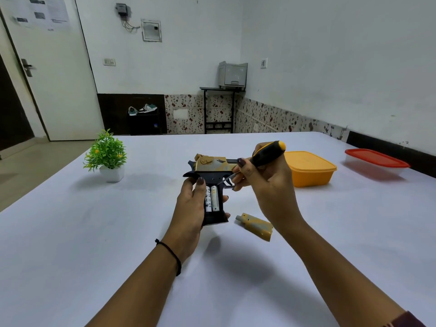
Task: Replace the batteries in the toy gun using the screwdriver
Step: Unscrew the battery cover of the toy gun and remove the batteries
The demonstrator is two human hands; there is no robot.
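Note:
My left hand [191,206] grips the handle of the black and gold toy gun [210,169] and holds it above the table. The grip's battery bay is uncovered, and two white batteries [211,198] sit side by side in it. My right hand [264,182] holds the black and yellow screwdriver [266,153]; its thin shaft slants down to the left, with the tip at the gun's frame just above the batteries. The gold battery cover [256,225] lies loose on the table, to the right of the gun and under my right wrist.
A small green plant in a white pot [106,156] stands at the left of the white table [94,232]. An orange lidded box [309,167] and a clear box with a red lid [375,160] sit at the right. A door and a printer stand lie beyond the table.

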